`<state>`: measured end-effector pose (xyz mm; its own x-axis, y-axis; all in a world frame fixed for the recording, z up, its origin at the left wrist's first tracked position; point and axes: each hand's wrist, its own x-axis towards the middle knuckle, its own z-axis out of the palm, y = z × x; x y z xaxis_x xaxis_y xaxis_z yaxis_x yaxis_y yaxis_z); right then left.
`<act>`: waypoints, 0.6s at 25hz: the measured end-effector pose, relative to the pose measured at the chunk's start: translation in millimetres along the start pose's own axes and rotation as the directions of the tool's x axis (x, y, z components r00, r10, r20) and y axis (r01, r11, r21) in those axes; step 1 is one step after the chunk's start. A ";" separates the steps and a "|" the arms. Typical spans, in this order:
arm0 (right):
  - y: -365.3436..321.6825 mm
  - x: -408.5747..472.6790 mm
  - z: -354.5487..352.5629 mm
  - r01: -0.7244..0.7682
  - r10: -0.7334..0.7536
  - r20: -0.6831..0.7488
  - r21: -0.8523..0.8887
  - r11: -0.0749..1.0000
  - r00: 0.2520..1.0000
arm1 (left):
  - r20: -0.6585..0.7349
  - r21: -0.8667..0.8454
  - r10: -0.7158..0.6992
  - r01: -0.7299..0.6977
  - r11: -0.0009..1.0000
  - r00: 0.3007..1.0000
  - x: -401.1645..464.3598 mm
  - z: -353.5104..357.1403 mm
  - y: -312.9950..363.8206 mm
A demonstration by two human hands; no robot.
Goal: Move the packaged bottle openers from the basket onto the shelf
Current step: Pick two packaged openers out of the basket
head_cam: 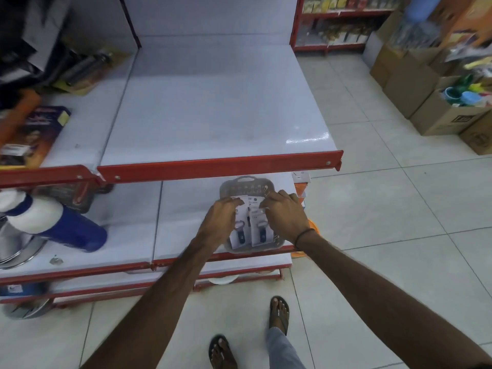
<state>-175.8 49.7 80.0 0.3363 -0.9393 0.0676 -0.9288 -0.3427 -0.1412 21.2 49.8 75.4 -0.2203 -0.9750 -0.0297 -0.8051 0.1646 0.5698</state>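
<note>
Both hands (222, 219) grip packaged bottle openers (257, 230)

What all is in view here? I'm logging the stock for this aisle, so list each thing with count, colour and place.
basket: one, grey, on the lower shelf near its right end
packs: two seen, white cards with dark openers, side by side in the basket
top shelf: one, white with a red front edge, bare in the middle
lower shelf: one, white with a red edge, under the top shelf
flask: one, blue and white, lying on the lower shelf at left
cartons: several, brown, on the floor at right
sandals: two, dark, on the feet, on the tiled floor
left hand: one, on the left pack
right hand: one, dark wristband, on the right pack
</note>
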 end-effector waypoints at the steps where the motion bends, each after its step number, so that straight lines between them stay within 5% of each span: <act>1: -4.1 -6.1 -8.8 0.005 -0.005 0.006 0.018 1.000 1.000 | 0.016 -0.003 0.011 -0.011 1.000 1.000 -9.8 -6.0 5.2; 4: -17.8 -21.1 -40.6 0.001 0.000 -0.021 0.055 0.998 1.000 | 0.020 -0.039 0.075 -0.075 0.996 0.997 -35.5 -30.7 21.8; 9: -32.1 -31.9 -104.2 0.028 -0.010 -0.126 0.141 0.990 0.992 | -0.205 0.038 0.294 -0.292 0.956 0.934 -56.7 -94.0 39.0; 15: -43.4 4.3 -195.2 -0.009 0.119 -0.177 0.523 0.852 0.977 | -0.350 -0.053 0.231 -0.266 0.963 0.908 -20.3 -183.7 69.0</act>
<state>-164.4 63.5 279.2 0.1904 -0.9557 0.2246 -0.7127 -0.2919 -0.6378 71.3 53.4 266.2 -0.1933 -0.8991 0.3927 -0.6876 0.4096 0.5995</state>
